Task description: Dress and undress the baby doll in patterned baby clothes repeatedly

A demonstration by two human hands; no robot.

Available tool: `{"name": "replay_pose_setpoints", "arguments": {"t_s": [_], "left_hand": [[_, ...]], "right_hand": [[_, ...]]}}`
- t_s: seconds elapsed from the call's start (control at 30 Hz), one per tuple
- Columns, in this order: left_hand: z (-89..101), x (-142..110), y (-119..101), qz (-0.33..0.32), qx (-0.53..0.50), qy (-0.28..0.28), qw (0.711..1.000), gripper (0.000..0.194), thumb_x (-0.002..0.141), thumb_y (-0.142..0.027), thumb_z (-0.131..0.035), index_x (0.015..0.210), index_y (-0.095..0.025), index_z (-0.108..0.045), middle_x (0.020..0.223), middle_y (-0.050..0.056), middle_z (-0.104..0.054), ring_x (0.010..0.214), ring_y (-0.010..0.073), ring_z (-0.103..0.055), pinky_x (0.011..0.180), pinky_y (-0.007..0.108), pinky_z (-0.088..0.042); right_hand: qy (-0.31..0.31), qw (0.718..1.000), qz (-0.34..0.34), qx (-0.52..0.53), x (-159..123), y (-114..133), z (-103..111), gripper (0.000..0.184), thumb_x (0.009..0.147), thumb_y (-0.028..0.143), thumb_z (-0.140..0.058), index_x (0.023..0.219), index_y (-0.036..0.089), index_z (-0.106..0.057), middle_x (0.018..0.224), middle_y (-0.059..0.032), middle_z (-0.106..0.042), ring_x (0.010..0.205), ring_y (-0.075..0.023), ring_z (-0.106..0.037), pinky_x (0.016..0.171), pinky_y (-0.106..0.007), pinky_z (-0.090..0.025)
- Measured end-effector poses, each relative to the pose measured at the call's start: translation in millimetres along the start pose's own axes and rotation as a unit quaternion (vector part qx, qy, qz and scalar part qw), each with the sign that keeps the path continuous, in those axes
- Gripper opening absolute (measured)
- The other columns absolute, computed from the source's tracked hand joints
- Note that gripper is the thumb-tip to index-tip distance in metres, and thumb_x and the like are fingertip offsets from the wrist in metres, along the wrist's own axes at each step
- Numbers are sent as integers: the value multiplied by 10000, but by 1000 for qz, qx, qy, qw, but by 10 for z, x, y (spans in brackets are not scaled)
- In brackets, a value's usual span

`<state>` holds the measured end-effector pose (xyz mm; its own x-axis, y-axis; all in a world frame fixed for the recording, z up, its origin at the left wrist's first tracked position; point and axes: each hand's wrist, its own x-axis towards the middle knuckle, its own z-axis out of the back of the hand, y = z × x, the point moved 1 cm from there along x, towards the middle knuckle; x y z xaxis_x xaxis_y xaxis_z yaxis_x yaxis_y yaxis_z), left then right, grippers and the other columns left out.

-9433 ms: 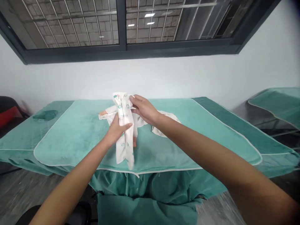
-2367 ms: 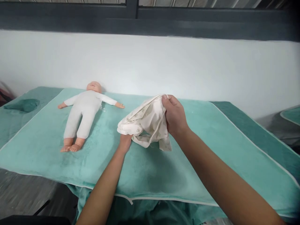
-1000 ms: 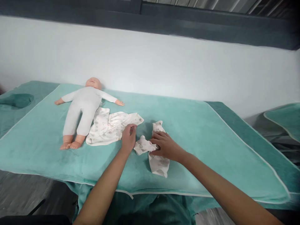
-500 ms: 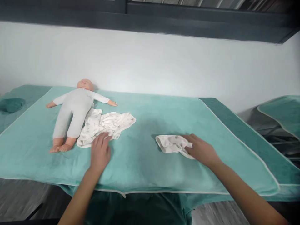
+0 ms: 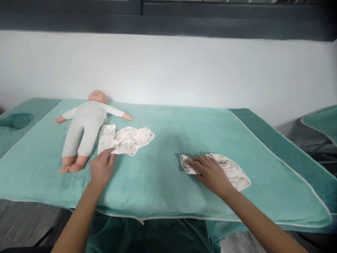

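Observation:
A baby doll [image 5: 88, 119] in a white bodysuit lies on its back at the left, arms spread. Beside its legs is a crumpled white printed baby garment [image 5: 126, 138]. My left hand [image 5: 101, 167] pinches the near edge of that garment between thumb and fingers. Farther right lies a second white printed baby garment [image 5: 234, 170], bunched up. On top of it, my right hand [image 5: 212, 174] has its fingers curled over the cloth near a rolled end; the fingertips are partly hidden in the folds.
Both garments and the doll rest on a light green padded cover [image 5: 163, 189] with white piping. A white wall [image 5: 168, 70] rises behind it, below a dark frame [image 5: 79, 21]. Another green padded surface [image 5: 322, 121] stands at the far right.
My left hand has shifted left and gripped the garment's near edge, whose lower part is drawn in. My right hand has moved left over its garment, which now spreads out to the right.

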<state>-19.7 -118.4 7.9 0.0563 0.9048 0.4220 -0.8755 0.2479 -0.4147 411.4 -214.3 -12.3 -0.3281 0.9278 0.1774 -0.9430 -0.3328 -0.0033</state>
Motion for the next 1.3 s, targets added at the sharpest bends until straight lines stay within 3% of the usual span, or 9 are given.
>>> {"name": "replay_pose_setpoints", "arguments": {"t_s": [0.2, 0.43, 0.57, 0.63, 0.73, 0.83, 1.03, 1.17, 1.3], "left_hand": [[570, 432, -633, 45, -119, -52, 991, 284, 935, -397, -516, 952, -199, -719, 800, 8, -728, 739, 170, -638, 698, 256, -465], [983, 630, -1145, 2, -93, -37, 995, 294, 934, -406, -490, 919, -213, -711, 652, -13, -635, 628, 165, -580, 631, 262, -414], [903, 638, -1347, -63, -12, 19, 998, 310, 936, -414, -484, 874, -218, -716, 602, 11, -604, 608, 197, -583, 601, 281, -359], [845, 637, -1446, -84, 17, 44, 995, 296, 935, -411, -494, 864, -223, -712, 580, 16, -588, 583, 204, -570, 583, 287, -328], [822, 647, -1602, -110, 20, 75, 991, 248, 930, -383, -520, 858, -227, -698, 594, 21, -599, 569, 204, -562, 572, 288, -306], [888, 683, -1722, -143, 5, 103, 984, 207, 936, -339, -521, 857, -230, -679, 611, 15, -603, 585, 206, -573, 584, 287, -319], [972, 706, -1600, -173, 84, 104, 976, 197, 942, -243, -490, 1026, -236, -667, 756, 26, -651, 666, 222, -621, 576, 281, -329], [909, 613, -1412, -180, 171, 45, 968, 271, 865, -131, -485, 1060, -195, -662, 1046, 94, -664, 800, 232, -654, 597, 293, -378], [934, 542, -1461, -177, 126, 5, 976, 272, 889, -159, -466, 1092, -202, -641, 1083, 89, -658, 916, 242, -650, 651, 304, -441]], "right_hand": [[11, 987, -97, -126, -251, -395, 64, 282, 969, 330, -463, 910, 202, -707, 953, -146, -675, 952, -322, -601, 828, -445, -455], [44, 970, -212, -112, -476, -812, 123, 261, 908, 386, -496, 988, 226, -686, 1103, -161, -694, 1027, -365, -631, 811, -485, -486], [-41, 985, -165, 23, -109, -243, 432, 524, 860, 539, -616, 1283, 230, -591, 1404, -189, -581, 1280, -435, -539, 1015, -609, -442], [-63, 978, -96, 171, 193, 286, 665, 578, 926, 541, -571, 1414, 244, -479, 1479, -157, -522, 1343, -347, -522, 1069, -513, -466], [-154, 936, -65, 310, 677, 1034, 974, 532, 947, 516, -587, 1406, 276, -463, 1416, -116, -568, 1269, -279, -587, 1038, -430, -505], [-207, 912, -65, 349, 1108, 1421, 1103, 371, 951, 424, -574, 1291, 281, -538, 1245, -68, -666, 1074, -247, -660, 890, -384, -551], [-299, 921, -81, 234, 1480, 1192, 1155, 269, 855, 121, -447, 971, 251, -653, 1007, -30, -723, 946, -209, -651, 822, -319, -501], [-312, 936, -117, 115, 1372, 923, 1247, 321, 763, 50, -439, 882, 238, -670, 964, -26, -738, 858, -198, -633, 685, -284, -424], [-287, 947, -118, 77, 1204, 897, 1333, 354, 730, 49, -445, 906, 246, -680, 927, -7, -740, 781, -190, -610, 605, -271, -358]]}}
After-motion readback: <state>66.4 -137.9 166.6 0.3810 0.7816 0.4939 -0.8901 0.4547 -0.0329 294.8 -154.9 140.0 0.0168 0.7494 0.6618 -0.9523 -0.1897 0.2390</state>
